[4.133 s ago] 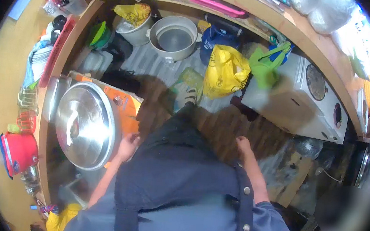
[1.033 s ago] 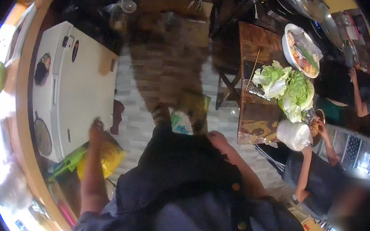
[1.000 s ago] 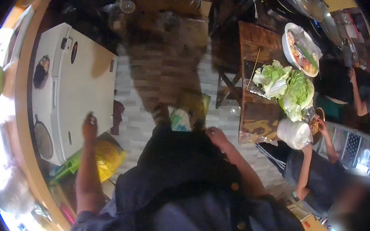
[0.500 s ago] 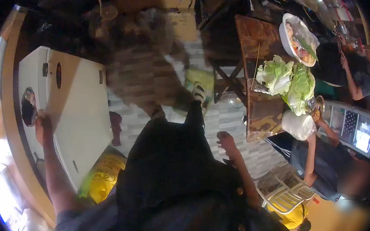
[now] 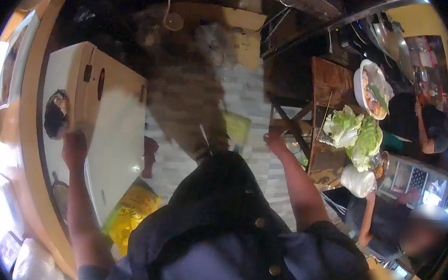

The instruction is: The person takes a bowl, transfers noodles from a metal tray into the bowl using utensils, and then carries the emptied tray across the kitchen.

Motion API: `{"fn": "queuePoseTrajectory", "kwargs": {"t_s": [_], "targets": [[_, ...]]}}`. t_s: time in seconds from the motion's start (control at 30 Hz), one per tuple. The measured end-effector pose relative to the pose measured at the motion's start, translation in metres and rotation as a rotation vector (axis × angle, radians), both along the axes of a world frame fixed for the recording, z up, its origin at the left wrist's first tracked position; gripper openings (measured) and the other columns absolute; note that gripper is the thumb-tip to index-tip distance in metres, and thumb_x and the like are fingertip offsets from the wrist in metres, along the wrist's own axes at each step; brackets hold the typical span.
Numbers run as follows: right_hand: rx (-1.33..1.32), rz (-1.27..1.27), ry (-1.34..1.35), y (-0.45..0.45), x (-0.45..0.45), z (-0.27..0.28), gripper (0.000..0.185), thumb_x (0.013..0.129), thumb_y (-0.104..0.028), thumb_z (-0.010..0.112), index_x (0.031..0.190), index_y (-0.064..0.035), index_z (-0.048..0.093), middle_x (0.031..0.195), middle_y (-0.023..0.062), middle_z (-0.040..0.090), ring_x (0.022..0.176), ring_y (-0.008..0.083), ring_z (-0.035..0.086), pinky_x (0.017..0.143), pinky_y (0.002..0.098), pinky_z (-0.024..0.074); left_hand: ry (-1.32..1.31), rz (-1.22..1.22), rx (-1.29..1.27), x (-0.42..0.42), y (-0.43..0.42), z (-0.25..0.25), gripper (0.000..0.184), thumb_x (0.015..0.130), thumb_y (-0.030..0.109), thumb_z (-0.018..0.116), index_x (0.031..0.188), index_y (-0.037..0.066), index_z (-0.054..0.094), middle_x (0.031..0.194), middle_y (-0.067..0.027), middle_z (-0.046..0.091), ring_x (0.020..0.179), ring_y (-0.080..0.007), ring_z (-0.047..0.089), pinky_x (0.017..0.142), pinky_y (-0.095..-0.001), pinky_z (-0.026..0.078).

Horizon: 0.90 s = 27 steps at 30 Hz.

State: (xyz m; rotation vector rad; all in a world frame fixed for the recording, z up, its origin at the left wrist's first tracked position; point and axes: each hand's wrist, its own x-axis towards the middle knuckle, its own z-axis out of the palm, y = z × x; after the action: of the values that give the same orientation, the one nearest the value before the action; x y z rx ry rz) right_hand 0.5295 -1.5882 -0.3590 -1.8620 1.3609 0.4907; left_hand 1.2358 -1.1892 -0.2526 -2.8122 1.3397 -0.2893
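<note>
My left hand point(image 5: 75, 148) is closed at the rim of a dark round dish point(image 5: 57, 114) with mottled, partly pale contents. The dish appears tilted beside the white chest freezer point(image 5: 114, 146); what exactly it holds is too blurred to tell. My right hand point(image 5: 275, 143) hangs in the air over the tiled floor, fingers loosely bent and a little apart, with nothing visible in it. It is nearest to the wooden table point(image 5: 332, 75) on the right, but does not touch it.
Leafy lettuce point(image 5: 366, 144), a white bowl of food point(image 5: 369, 89) and a roll of clear plastic point(image 5: 359, 181) stand on the table. One person point(image 5: 382, 223) sits beside it, another person point(image 5: 435, 126) farther back. A yellow bag point(image 5: 132, 212) lies against the freezer.
My right hand has swung forward, its forearm stretched farther out. My left hand stays at the dark dish by the freezer. The whole view has shifted, moving the surroundings right and down.
</note>
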Motion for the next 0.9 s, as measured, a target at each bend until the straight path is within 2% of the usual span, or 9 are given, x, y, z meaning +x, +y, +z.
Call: {"fn": "queuePoseTrajectory", "kwargs": {"t_s": [0.07, 0.17, 0.3, 0.43, 0.57, 0.7, 0.73, 0.77, 0.9], "targets": [[-0.048, 0.185, -0.06, 0.013, -0.014, 0.0, 0.024, 0.093, -0.026, 0.055, 0.104, -0.0099, 0.067, 0.1, 0.0109, 0.068, 0.091, 0.0265, 0.064, 0.072, 0.0425, 0.0517, -0.084, 0.029, 0.094, -0.02, -0.015, 0.014, 0.023, 0.098, 0.03, 0.053, 0.094, 0.007, 0.057, 0.095, -0.0133, 0.063, 0.086, -0.0304, 0.065, 0.067, -0.045, 0.054], [0.163, -0.027, -0.107, 0.037, -0.018, -0.011, 0.019, 0.089, -0.02, 0.055, 0.1, -0.0106, 0.068, 0.105, 0.0098, 0.068, 0.1, 0.0271, 0.064, 0.078, 0.0432, 0.0528, 0.038, 0.183, -0.01, -0.045, -0.038, 0.042, 0.022, 0.099, 0.029, 0.054, 0.091, 0.009, 0.057, 0.095, -0.0119, 0.064, 0.082, -0.032, 0.065, 0.067, -0.0448, 0.054], [0.348, -0.078, -0.117, 0.039, -0.021, -0.037, 0.026, 0.09, -0.026, 0.063, 0.113, -0.013, 0.066, 0.106, 0.0074, 0.069, 0.09, 0.022, 0.066, 0.074, 0.0402, 0.057, 0.018, -0.068, -0.133, -0.032, -0.021, 0.025, 0.023, 0.1, 0.031, 0.052, 0.103, 0.011, 0.062, 0.1, -0.0132, 0.065, 0.091, -0.033, 0.064, 0.08, -0.0419, 0.052], [0.364, 0.032, -0.074, -0.007, -0.014, -0.017, 0.025, 0.09, -0.019, 0.058, 0.113, -0.0132, 0.067, 0.112, 0.0022, 0.068, 0.107, 0.0208, 0.061, 0.085, 0.0392, 0.0538, 0.392, 0.168, -0.389, -0.032, -0.019, 0.022, 0.028, 0.1, 0.033, 0.052, 0.118, 0.013, 0.062, 0.114, -0.0143, 0.064, 0.105, -0.0316, 0.061, 0.091, -0.0396, 0.048], [0.504, -0.226, -0.11, -0.089, -0.001, -0.001, 0.023, 0.092, -0.022, 0.061, 0.111, -0.0089, 0.066, 0.096, 0.0047, 0.068, 0.081, 0.0195, 0.06, 0.067, 0.0351, 0.0482, 0.364, 0.666, 0.077, -0.083, -0.094, 0.1, 0.036, 0.1, 0.035, 0.05, 0.129, 0.014, 0.058, 0.131, -0.0151, 0.06, 0.12, -0.0312, 0.057, 0.099, -0.0388, 0.045], [0.229, -0.114, -0.357, -0.148, -0.015, -0.032, 0.033, 0.09, -0.028, 0.067, 0.114, -0.006, 0.064, 0.085, 0.0055, 0.066, 0.064, 0.0152, 0.058, 0.054, 0.0325, 0.0446, 0.551, 0.388, -0.45, -0.029, -0.015, 0.012, 0.042, 0.099, 0.039, 0.052, 0.135, 0.017, 0.054, 0.136, -0.015, 0.057, 0.119, -0.0313, 0.058, 0.094, -0.0407, 0.049], [0.285, -0.293, -0.361, -0.153, -0.012, -0.036, 0.034, 0.09, -0.027, 0.067, 0.116, -0.0061, 0.064, 0.086, 0.0056, 0.065, 0.066, 0.0148, 0.059, 0.054, 0.032, 0.0453, 0.571, 0.351, -0.496, -0.027, -0.005, 0.003, 0.044, 0.098, 0.039, 0.052, 0.136, 0.018, 0.053, 0.138, -0.015, 0.057, 0.119, -0.0314, 0.059, 0.093, -0.0412, 0.05], [0.327, -0.48, -0.373, -0.158, -0.002, -0.03, 0.034, 0.09, -0.027, 0.066, 0.118, -0.0062, 0.064, 0.087, 0.0056, 0.065, 0.068, 0.0144, 0.059, 0.055, 0.0314, 0.0461, 0.52, 0.328, -0.477, -0.026, -0.005, 0.007, 0.045, 0.097, 0.039, 0.053, 0.137, 0.02, 0.052, 0.138, -0.0147, 0.056, 0.117, -0.0318, 0.06, 0.092, -0.0416, 0.051], [0.303, -0.248, -0.076, -0.145, 0.051, 0.041, 0.034, 0.091, -0.028, 0.065, 0.118, -0.0075, 0.063, 0.09, 0.0052, 0.065, 0.07, 0.0151, 0.06, 0.059, 0.0331, 0.0496, 0.168, 0.315, -0.022, -0.034, -0.007, 0.025, 0.047, 0.096, 0.037, 0.055, 0.141, 0.022, 0.05, 0.137, -0.0123, 0.057, 0.115, -0.0331, 0.061, 0.088, -0.0423, 0.053]]}}
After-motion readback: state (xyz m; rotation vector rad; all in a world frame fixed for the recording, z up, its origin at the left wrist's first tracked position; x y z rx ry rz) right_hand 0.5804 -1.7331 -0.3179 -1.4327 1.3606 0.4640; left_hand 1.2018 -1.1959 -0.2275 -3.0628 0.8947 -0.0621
